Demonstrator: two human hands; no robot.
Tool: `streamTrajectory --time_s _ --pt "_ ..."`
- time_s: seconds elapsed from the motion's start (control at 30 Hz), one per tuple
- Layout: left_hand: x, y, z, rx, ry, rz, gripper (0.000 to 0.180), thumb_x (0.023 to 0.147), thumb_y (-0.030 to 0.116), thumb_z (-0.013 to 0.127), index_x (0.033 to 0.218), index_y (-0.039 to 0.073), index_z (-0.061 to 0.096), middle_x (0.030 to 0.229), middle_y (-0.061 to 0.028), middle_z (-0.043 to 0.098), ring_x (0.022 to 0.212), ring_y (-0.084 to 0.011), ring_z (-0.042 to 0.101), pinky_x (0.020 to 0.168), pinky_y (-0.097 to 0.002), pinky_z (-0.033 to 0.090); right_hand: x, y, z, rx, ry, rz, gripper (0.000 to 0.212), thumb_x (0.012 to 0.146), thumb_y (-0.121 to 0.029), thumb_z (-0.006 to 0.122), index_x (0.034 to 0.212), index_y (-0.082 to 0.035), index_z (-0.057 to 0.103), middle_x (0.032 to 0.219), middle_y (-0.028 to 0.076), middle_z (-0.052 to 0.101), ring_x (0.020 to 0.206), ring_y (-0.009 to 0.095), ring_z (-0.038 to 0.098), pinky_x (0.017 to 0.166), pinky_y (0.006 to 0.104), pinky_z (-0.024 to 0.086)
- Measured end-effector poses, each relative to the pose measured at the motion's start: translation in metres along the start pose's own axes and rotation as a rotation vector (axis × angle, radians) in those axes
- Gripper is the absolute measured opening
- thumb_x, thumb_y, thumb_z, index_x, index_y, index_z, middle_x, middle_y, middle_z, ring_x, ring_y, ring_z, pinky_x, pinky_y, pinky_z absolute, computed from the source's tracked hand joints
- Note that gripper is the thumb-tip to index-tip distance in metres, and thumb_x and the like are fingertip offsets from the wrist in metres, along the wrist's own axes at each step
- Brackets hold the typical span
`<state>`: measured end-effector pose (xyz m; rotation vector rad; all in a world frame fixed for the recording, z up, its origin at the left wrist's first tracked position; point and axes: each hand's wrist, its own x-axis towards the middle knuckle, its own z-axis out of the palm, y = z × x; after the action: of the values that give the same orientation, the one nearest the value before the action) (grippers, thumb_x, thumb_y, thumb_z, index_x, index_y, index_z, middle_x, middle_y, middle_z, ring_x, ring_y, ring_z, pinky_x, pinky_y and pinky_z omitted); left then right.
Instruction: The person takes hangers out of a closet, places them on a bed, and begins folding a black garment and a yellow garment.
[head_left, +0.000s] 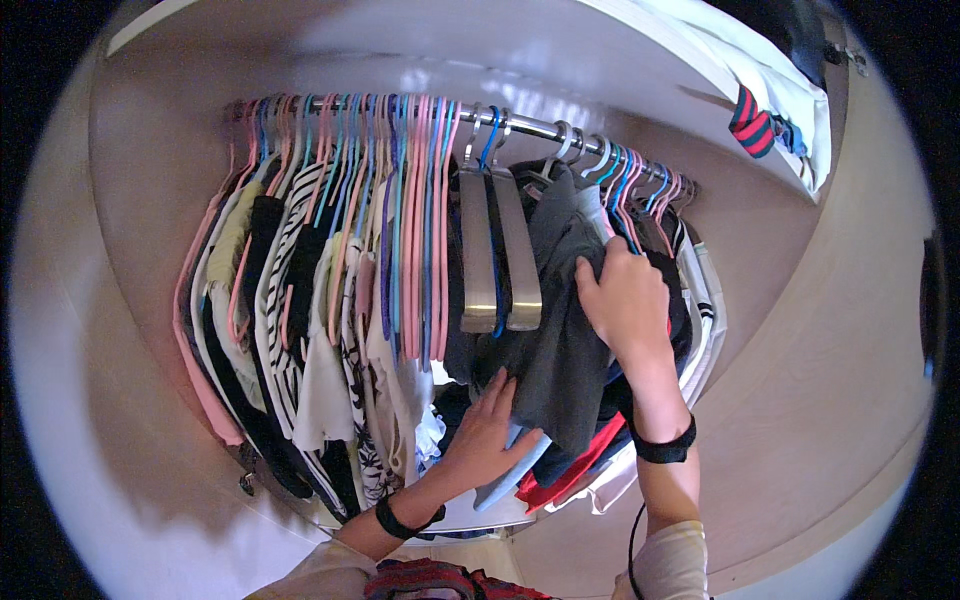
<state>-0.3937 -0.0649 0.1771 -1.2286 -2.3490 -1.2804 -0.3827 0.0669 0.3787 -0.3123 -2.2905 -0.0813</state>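
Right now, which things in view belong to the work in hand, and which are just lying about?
In hand:
- dark grey garment
- left hand, at its lower part
- right hand, at its upper right edge

Just about:
- bare pink hangers
- metal rail
- red-and-dark striped cloth

Plain dark grey fills the soft cloth garment (565, 350) here, and look, a flash of red from the draped fabric garment (585, 465) below, pale blue on the smooth, narrow cloth piece (512, 470) alongside! Pink, turquoise and purple light up the slim plastic hangers (412, 260), against bronze on the wide, flat hangers (480, 260). Black-and-white stripes on one hanging fabric top (290, 260), dark leafy print on a long white garment (371, 450), and red-and-navy bands across the small folded cloth (751, 126) up high!
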Motion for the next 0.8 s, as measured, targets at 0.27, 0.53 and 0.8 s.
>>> streamTrajectory --time_s 0.27,0.53,0.8 --pt "-0.019 0.004 -0.04 -0.097 0.144 -0.109 0.076 0.083 0.033 0.061 0.133 -0.011 0.025 0.134 -0.031 0.034 0.125 -0.0419 0.036 0.105 -0.0415 0.029 -0.003 -0.005 -0.01 0.676 0.252 -0.302 0.031 0.076 -0.014 0.064 0.097 0.006 0.053 0.091 0.021 0.057 0.088 0.032 0.059 0.076 0.0362 0.048" --pt "-0.026 -0.044 -0.047 -0.529 0.365 -0.271 0.064 0.082 0.018 0.06 0.133 -0.005 0.028 0.129 -0.0222 0.042 0.114 -0.0308 0.048 0.095 -0.0373 0.039 -0.001 -0.015 0.028 1.032 -0.012 -0.114 0.062 0.079 -0.026 0.066 0.123 0.008 0.041 0.116 0.027 0.054 0.108 0.033 0.055 0.09 0.037 0.045" --pt "-0.032 -0.058 -0.062 -0.511 0.541 -0.196 0.06 0.078 0.007 0.045 0.134 -0.001 0.027 0.126 -0.0096 0.04 0.105 -0.0177 0.045 0.084 -0.0285 0.041 0.0 -0.001 0.049 1.188 -0.3 -0.022 0.078 0.079 -0.036 0.066 0.13 0.012 0.031 0.125 0.028 0.047 0.114 0.032 0.051 0.093 0.0359 0.042"
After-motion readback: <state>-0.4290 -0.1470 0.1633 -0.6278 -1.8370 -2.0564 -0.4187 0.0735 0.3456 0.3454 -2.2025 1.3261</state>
